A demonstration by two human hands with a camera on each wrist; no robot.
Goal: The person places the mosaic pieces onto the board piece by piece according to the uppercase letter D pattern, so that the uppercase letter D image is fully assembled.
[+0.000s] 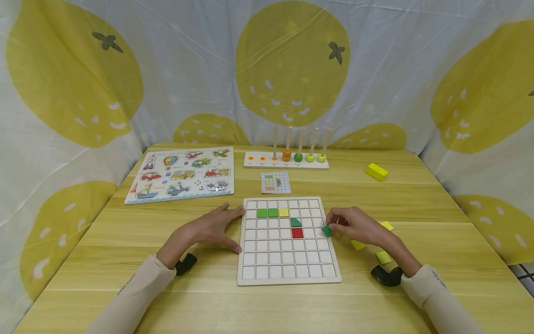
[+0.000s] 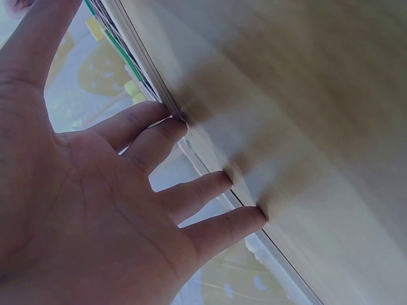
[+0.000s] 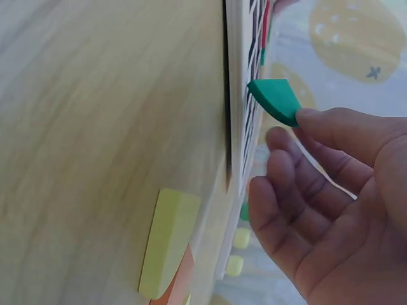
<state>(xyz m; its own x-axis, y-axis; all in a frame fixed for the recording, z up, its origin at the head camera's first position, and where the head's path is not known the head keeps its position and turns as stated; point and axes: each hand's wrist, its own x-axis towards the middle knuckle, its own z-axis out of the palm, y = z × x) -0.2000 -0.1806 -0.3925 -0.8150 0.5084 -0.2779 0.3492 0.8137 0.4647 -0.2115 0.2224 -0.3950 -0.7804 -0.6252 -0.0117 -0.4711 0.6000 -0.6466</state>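
A white grid board (image 1: 269,258) lies on the table before me. In its upper rows sit two light green squares (image 1: 267,213), a yellow square (image 1: 283,212), a dark green quarter-round tile (image 1: 295,222) and, below that, a red square (image 1: 297,233). My right hand (image 1: 354,226) pinches another dark green quarter-round tile (image 3: 276,100) between thumb and fingers, over the board's right edge. With fingers spread, my left hand (image 1: 214,227) rests at the board's left edge, and its fingertips (image 2: 257,216) touch the tabletop in the left wrist view.
Several yellow tiles (image 1: 383,257) lie beneath and beside my right forearm. A small pattern card (image 1: 275,183) is behind the board, with a peg stacker (image 1: 286,161) farther back. A vehicle puzzle (image 1: 183,176) occupies the back left; a yellow block (image 1: 377,171) stands at the back right.
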